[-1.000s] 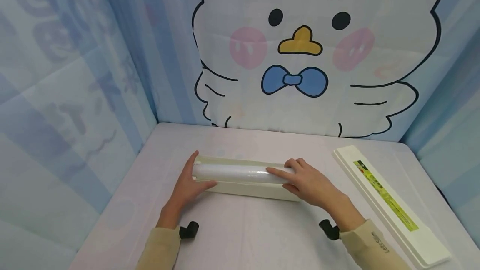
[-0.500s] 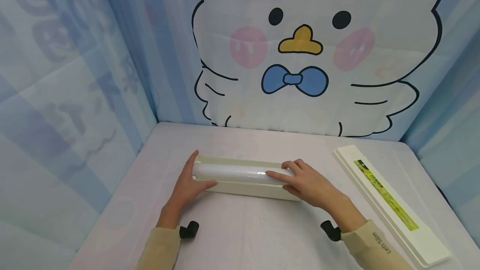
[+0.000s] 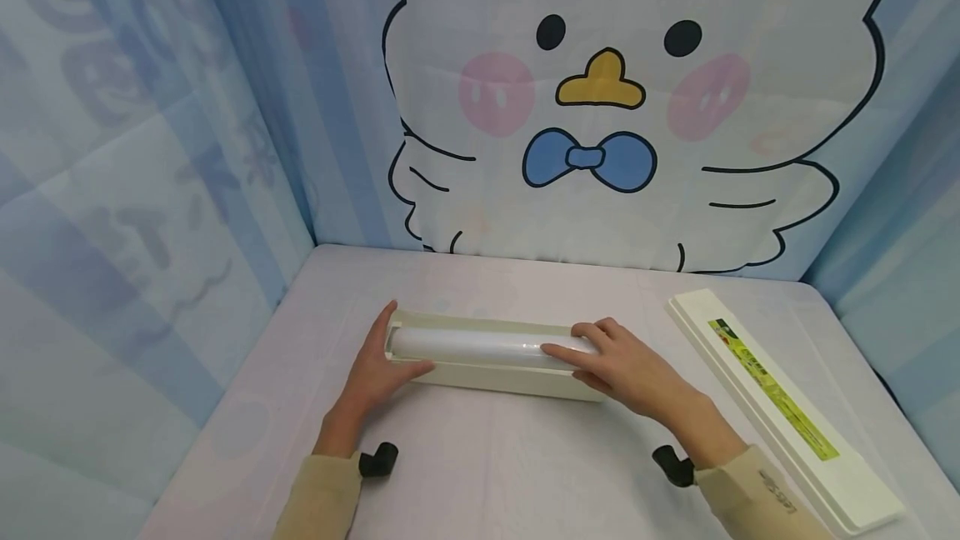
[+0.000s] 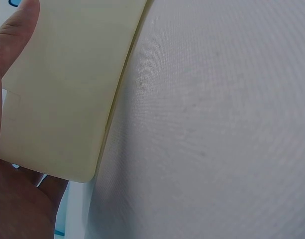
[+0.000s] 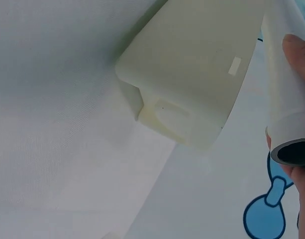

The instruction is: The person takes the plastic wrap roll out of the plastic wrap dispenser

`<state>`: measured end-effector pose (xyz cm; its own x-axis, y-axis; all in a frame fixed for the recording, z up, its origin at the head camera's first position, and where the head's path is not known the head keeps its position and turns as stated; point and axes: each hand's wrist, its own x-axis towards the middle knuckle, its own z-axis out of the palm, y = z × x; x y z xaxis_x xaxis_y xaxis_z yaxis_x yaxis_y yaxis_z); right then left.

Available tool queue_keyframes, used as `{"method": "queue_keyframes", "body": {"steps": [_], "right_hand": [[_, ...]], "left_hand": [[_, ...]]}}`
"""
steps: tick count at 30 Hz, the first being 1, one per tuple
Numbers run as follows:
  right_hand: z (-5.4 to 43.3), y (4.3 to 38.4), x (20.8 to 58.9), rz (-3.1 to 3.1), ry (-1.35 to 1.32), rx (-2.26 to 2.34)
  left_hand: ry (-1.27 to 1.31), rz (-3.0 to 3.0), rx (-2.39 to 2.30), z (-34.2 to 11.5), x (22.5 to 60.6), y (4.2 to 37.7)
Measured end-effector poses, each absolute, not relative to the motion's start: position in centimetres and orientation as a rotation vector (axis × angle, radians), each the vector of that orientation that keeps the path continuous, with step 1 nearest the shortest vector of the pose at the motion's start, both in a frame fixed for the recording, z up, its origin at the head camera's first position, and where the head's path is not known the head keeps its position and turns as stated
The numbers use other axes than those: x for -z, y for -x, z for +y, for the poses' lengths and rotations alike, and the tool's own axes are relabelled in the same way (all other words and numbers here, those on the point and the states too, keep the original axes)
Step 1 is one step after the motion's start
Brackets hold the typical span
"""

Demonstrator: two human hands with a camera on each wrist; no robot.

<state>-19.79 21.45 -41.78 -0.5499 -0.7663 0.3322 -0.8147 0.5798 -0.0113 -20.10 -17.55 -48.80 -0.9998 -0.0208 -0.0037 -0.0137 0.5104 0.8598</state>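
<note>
A cream, open-topped cling film box (image 3: 502, 379) lies lengthwise on the table, with a whitish roll of cling film (image 3: 465, 345) along its top. My left hand (image 3: 378, 373) grips the box's left end, thumb on the front wall and the other fingers round the back. At the opposite end my right hand (image 3: 633, 373) holds the roll, index finger stretched along it. In the right wrist view the roll (image 5: 286, 94) sticks out past the box (image 5: 192, 64), its hollow dark core end showing. The left wrist view shows the box's plain front wall (image 4: 67, 89).
A long cream lid (image 3: 780, 415) with a yellow-green label lies slantwise on the right of the table, close to my right forearm. The white cloth-covered table (image 3: 480, 473) is bounded by printed curtains (image 3: 352, 107) at the back and sides.
The right hand has shifted slightly right with the roll, whose left end now stands a little away from the left hand. The box and left hand have stayed put.
</note>
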Motion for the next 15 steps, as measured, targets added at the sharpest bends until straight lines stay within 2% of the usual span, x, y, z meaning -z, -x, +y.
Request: {"method": "queue_keyframes", "body": {"steps": [15], "right_hand": [[22.9, 19.2, 41.3, -2.510, -1.242, -0.278]], "left_hand": [[-0.044, -2.686, 1.613, -17.6, 48.9, 20.2]]}}
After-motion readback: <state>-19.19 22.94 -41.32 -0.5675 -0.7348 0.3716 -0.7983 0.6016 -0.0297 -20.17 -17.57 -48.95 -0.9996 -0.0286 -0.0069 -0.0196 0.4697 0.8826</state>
